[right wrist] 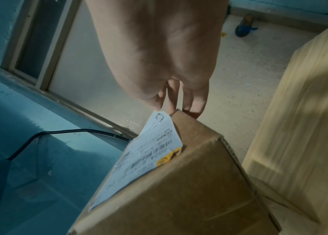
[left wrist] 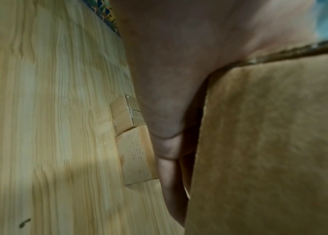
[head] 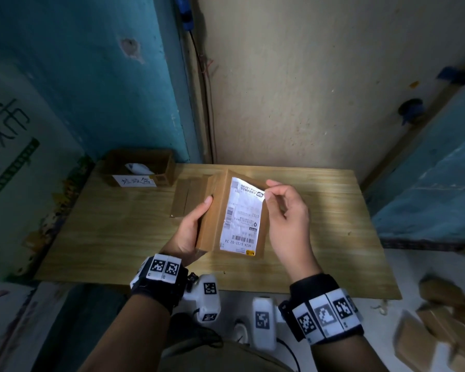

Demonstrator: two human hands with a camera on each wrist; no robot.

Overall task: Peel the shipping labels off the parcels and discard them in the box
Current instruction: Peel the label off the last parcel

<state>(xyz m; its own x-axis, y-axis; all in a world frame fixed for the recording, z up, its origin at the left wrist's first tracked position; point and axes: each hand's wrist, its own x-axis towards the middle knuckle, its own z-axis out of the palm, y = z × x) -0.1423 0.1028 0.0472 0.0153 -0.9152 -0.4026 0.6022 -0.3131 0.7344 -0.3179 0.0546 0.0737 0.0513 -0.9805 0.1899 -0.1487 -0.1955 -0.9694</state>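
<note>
The left hand gripped the brown parcel above the wooden table, thumb pressed on its side. The right hand pinched the white shipping label's lifted far corner between thumb and forefinger. An open cardboard box sat at the table's far left corner.

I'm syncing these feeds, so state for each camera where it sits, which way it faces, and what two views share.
Head: on the head, facing down at the table; both forearms, left hand, right hand.
Left wrist: along the palm at the parcel side.
Right wrist: along the fingers at the shipping label corner.
Shared: head and right wrist both show the label.
</note>
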